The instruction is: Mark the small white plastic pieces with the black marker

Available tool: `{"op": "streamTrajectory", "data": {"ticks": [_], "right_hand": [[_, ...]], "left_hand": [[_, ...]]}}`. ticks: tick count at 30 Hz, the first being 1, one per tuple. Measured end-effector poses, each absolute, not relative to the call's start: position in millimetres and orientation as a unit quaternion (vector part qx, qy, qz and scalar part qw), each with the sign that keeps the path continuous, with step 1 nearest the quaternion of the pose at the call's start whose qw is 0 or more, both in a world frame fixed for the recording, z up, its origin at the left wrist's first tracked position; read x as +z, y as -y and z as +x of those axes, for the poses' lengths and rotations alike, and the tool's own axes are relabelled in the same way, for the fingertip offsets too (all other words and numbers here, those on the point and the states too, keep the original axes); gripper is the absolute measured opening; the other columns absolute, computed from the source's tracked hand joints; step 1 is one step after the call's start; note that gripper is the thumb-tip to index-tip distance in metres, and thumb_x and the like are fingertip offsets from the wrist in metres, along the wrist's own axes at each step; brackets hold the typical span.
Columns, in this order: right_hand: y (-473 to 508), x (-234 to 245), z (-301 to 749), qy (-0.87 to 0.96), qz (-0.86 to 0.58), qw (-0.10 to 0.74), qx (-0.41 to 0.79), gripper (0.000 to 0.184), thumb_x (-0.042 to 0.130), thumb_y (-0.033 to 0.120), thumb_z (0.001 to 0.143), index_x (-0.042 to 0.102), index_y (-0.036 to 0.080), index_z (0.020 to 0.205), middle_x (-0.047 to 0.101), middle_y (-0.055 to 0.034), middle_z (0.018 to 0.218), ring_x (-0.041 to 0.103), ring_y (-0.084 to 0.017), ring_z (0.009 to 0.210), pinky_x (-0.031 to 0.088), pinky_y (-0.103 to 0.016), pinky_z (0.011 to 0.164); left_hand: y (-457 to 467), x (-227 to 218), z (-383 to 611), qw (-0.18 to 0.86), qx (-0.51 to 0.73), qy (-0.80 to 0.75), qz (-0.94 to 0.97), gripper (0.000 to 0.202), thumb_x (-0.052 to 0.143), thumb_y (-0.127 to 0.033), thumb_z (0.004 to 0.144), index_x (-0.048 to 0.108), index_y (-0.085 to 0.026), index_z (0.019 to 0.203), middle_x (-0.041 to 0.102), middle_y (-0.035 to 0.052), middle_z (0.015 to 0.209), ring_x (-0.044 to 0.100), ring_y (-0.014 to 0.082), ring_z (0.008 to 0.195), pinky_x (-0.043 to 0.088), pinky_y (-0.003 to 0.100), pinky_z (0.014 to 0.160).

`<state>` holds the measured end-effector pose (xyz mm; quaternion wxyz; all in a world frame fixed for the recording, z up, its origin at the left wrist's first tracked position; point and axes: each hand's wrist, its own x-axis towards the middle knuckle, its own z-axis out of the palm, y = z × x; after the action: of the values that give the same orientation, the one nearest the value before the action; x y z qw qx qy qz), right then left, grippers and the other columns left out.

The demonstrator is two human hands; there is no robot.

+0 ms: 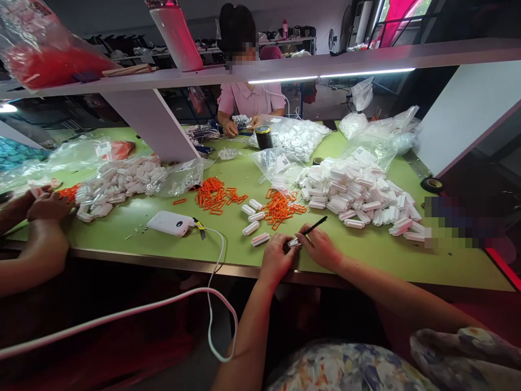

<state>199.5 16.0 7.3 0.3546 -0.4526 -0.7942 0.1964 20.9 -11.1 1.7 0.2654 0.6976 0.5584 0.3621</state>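
Note:
My left hand [275, 256] is closed around a small white plastic connector housing [293, 243] near the table's front edge. In my right hand [321, 248] is a thin black pen-like tool [316, 224], its upper end slanting up to the right. The fingers of that hand meet the housing, and the tool's lower end is hidden by them. Just beyond my left hand lie several loose white housings [253, 216], one of them [260, 239] closest to it. Behind these sits a heap of orange rectangular frames [280, 208]. A large pile of white housings [360, 190] spreads to the right.
A white power bank [170, 223] with a cable lies left, before another orange heap [214, 193]. A co-worker's hands [49, 203] work at far left, beside a white pile [122, 182]. Across the table sits another person [250, 98]. An overhead shelf [228, 77] spans the table.

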Motion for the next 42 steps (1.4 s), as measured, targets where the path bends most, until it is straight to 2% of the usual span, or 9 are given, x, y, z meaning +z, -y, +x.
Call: {"op": "streamTrajectory", "data": {"ticks": [4, 8, 11, 16, 28, 42], "right_hand": [[-17, 8, 200, 0.779, -0.453, 0.369, 0.227, 0.022, 0.049, 0.035, 0.106, 0.057, 0.023, 0.089, 0.070, -0.0059, 0.083, 0.067, -0.023, 0.078, 0.053, -0.034, 0.077], [-24, 9, 204, 0.721, -0.461, 0.430, 0.289, 0.031, 0.049, 0.047, 0.105, 0.055, 0.024, 0.085, 0.069, -0.0040, 0.077, 0.067, -0.023, 0.073, 0.054, -0.035, 0.071], [-30, 12, 207, 0.666, -0.469, 0.480, 0.327, 0.037, 0.049, 0.056, 0.104, 0.055, 0.025, 0.085, 0.070, -0.0040, 0.077, 0.068, -0.023, 0.075, 0.055, -0.036, 0.074], [-31, 14, 210, 0.643, -0.465, 0.495, 0.354, 0.045, 0.052, 0.066, 0.100, 0.055, 0.024, 0.084, 0.069, -0.0038, 0.076, 0.068, -0.023, 0.075, 0.055, -0.038, 0.076], [-26, 15, 210, 0.644, -0.452, 0.512, 0.344, 0.043, 0.051, 0.064, 0.101, 0.056, 0.024, 0.086, 0.066, -0.0036, 0.080, 0.066, -0.022, 0.078, 0.054, -0.037, 0.078], [-24, 18, 209, 0.656, -0.449, 0.505, 0.336, 0.045, 0.054, 0.064, 0.100, 0.059, 0.023, 0.083, 0.067, -0.0029, 0.077, 0.066, -0.021, 0.075, 0.053, -0.035, 0.074]], "left_hand": [[11, 3, 20, 0.263, 0.362, -0.554, 0.702, 0.009, 0.075, -0.022, 0.087, 0.069, -0.022, 0.094, 0.071, 0.0025, 0.094, 0.067, 0.0209, 0.091, 0.053, 0.035, 0.085], [10, 3, 21, 0.261, 0.366, -0.557, 0.698, 0.009, 0.075, -0.019, 0.086, 0.069, -0.021, 0.093, 0.071, 0.0026, 0.093, 0.067, 0.0206, 0.091, 0.053, 0.035, 0.085], [11, 2, 22, 0.258, 0.366, -0.558, 0.698, 0.009, 0.075, -0.018, 0.086, 0.069, -0.021, 0.093, 0.071, 0.0025, 0.093, 0.066, 0.0203, 0.091, 0.053, 0.035, 0.085], [11, 2, 22, 0.251, 0.366, -0.559, 0.700, 0.009, 0.075, -0.020, 0.086, 0.069, -0.022, 0.093, 0.070, 0.0026, 0.093, 0.066, 0.0208, 0.092, 0.054, 0.036, 0.086], [12, 2, 23, 0.270, 0.386, -0.548, 0.692, 0.015, 0.073, -0.012, 0.086, 0.069, -0.022, 0.095, 0.070, 0.0024, 0.096, 0.066, 0.0207, 0.095, 0.054, 0.034, 0.086], [12, 2, 22, 0.280, 0.388, -0.548, 0.686, 0.013, 0.075, -0.013, 0.086, 0.069, -0.021, 0.095, 0.069, 0.0028, 0.096, 0.065, 0.0204, 0.094, 0.053, 0.034, 0.085]]}}
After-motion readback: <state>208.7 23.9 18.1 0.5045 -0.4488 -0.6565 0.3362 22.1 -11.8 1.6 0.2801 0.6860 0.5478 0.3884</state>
